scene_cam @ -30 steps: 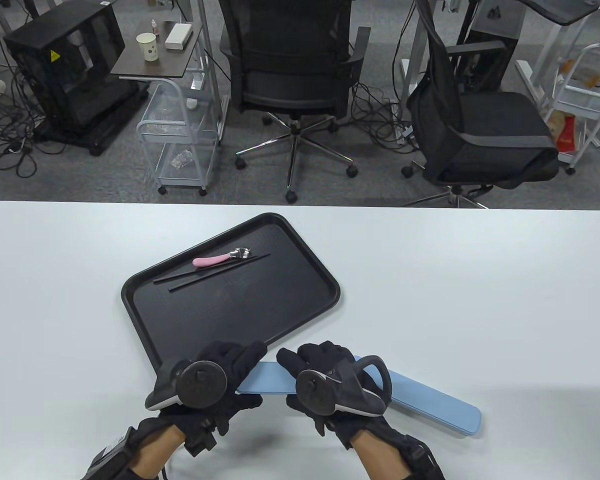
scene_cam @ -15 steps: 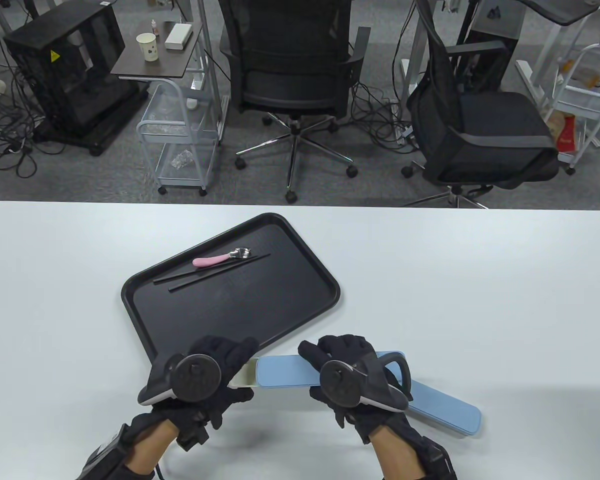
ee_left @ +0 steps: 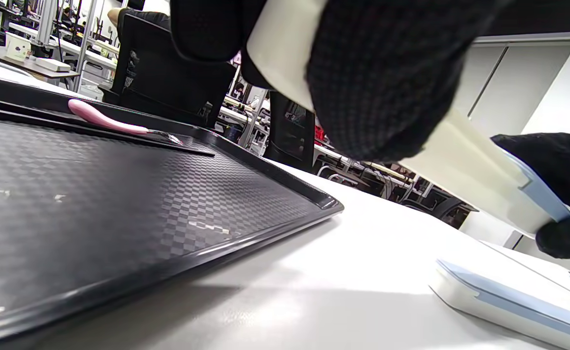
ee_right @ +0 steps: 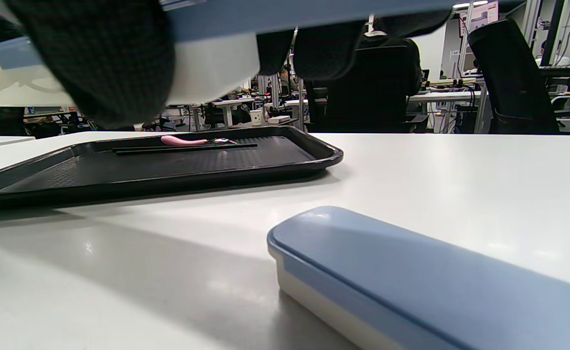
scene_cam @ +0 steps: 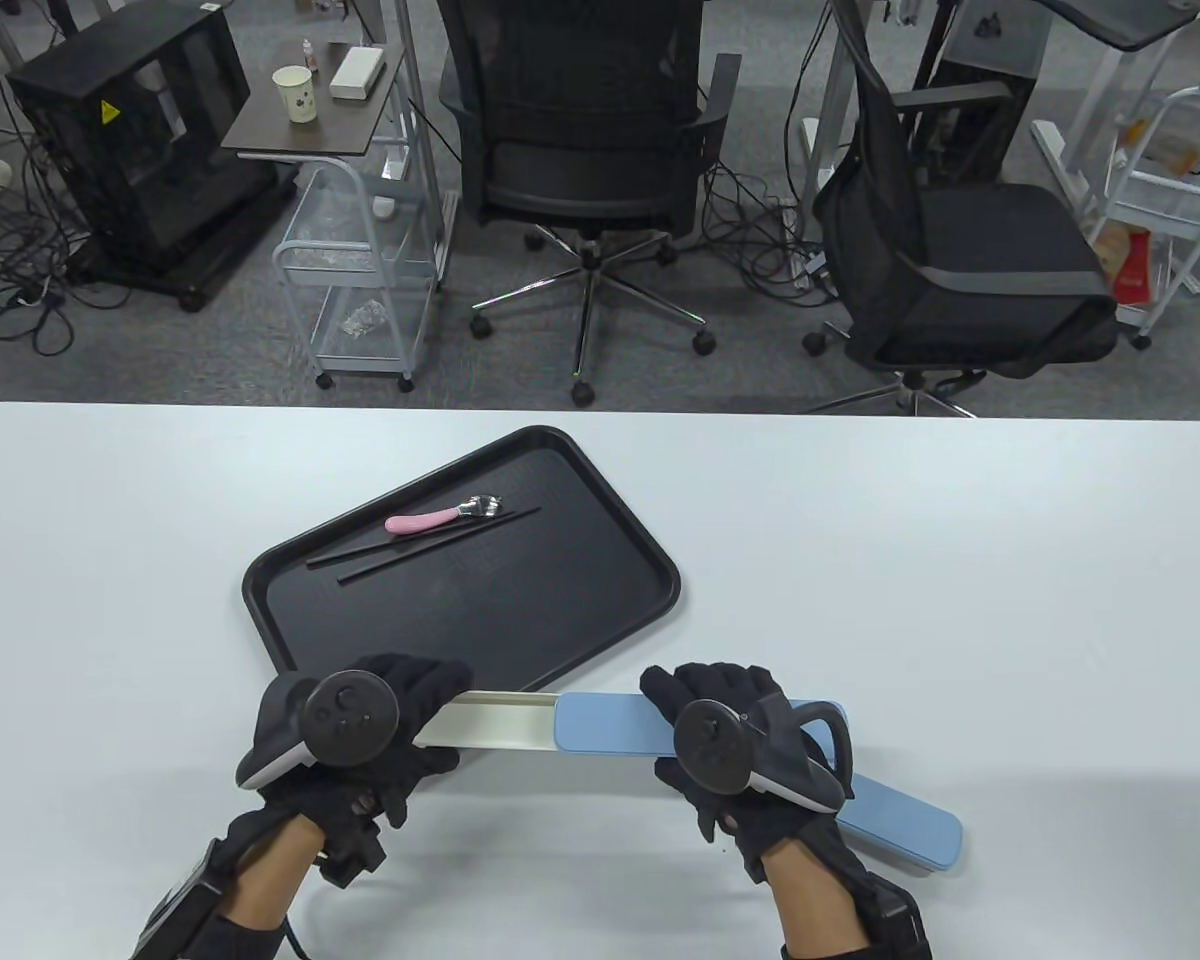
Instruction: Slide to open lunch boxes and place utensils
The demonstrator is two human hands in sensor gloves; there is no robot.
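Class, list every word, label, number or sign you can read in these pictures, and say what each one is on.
No words or numbers can be read.
Yellow warning triangle on the black cabinet: symbol only, too small to read.
Paper cup: small print, illegible.
Blue lid, tray, trackers: no text visible.

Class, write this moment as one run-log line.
left hand: grips cream base | right hand: grips blue lid, partly slid open | second box: closed on table | spoon, chopsticks: on tray
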